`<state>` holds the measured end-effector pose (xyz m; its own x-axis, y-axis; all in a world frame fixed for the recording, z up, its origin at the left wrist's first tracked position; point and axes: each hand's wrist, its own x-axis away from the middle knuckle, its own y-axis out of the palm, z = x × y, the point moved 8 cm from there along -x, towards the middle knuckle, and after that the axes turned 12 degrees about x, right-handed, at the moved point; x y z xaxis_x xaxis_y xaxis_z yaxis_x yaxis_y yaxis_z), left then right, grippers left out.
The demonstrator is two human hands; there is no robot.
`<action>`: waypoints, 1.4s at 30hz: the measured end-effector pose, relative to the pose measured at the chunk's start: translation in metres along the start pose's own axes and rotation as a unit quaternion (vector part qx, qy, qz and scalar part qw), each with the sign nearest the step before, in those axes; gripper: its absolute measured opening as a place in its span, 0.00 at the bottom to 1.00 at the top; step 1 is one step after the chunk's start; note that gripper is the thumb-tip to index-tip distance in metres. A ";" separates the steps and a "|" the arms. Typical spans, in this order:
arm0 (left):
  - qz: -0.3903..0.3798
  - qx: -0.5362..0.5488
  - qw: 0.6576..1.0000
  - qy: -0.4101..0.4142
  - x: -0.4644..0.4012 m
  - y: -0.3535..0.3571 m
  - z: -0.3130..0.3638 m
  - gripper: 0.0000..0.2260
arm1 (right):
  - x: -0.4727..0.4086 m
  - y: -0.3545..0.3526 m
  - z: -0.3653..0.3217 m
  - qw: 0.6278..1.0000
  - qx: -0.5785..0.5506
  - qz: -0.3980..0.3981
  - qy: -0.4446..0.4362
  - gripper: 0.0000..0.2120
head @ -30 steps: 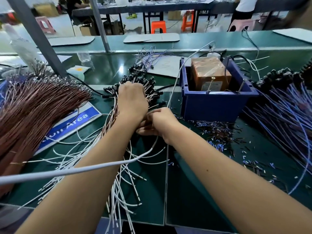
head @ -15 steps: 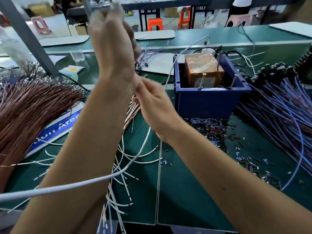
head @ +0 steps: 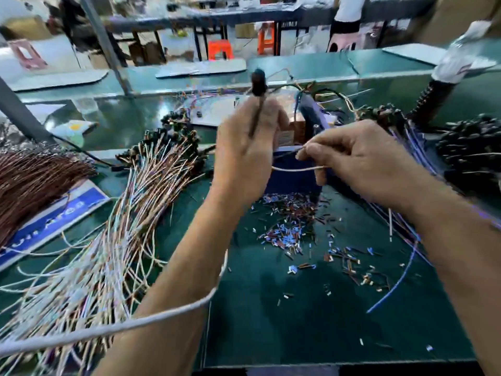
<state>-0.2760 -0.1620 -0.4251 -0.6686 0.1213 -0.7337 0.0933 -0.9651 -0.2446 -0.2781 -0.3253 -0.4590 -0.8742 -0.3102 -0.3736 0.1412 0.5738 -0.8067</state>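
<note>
The wire stands nearly upright above the bench, its black plug topmost and its dark lead running down across the left hand. That hand is raised with its back to the camera, and its fingers are curled round the lead just below the plug. The right hand is level with it and just beside it, its thumb and fingers pinching a thin end between their tips. A pale strand spans the short gap between the two hands; whether it belongs to the same wire is too blurred to tell. Right behind the hands stands a blue bin, mostly hidden by them. In front of the bin a heap of short cut sleeve bits, blue, red and dark, is strewn over the green bench top. To the left lies a fanned pile of pale and copper leads with black plugs at their far ends, and further left a brown wire bundle rests partly on a blue sign. On the right lie blue wires and a mound of black plugs. A thick white cable crosses the left forearm.
</note>
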 end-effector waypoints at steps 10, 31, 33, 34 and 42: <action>-0.175 -0.080 0.980 -0.048 0.075 0.061 -0.053 0.11 | 0.030 0.054 0.039 0.997 0.078 0.020 -0.007 0.12; -0.167 -0.012 0.974 -0.151 0.087 0.054 -0.087 0.08 | 0.040 0.054 0.053 0.995 -0.060 0.065 0.053 0.01; -0.167 -0.010 0.974 -0.155 0.087 0.054 -0.087 0.09 | 0.040 0.057 0.053 0.994 -0.071 0.068 0.055 0.01; -0.169 -0.012 0.973 -0.157 0.087 0.055 -0.086 0.09 | 0.041 0.058 0.053 0.993 -0.076 0.069 0.057 0.02; -0.164 -0.035 0.971 -0.172 0.089 0.054 -0.089 0.07 | 0.043 0.049 0.071 0.982 -0.087 0.122 0.117 0.06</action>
<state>-0.2652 -0.1823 -0.5599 -0.8766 0.3231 -0.3566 -0.1247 -0.8683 -0.4801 -0.2754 -0.3641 -0.5469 -0.9095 0.0233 -0.4151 0.2966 0.7360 -0.6086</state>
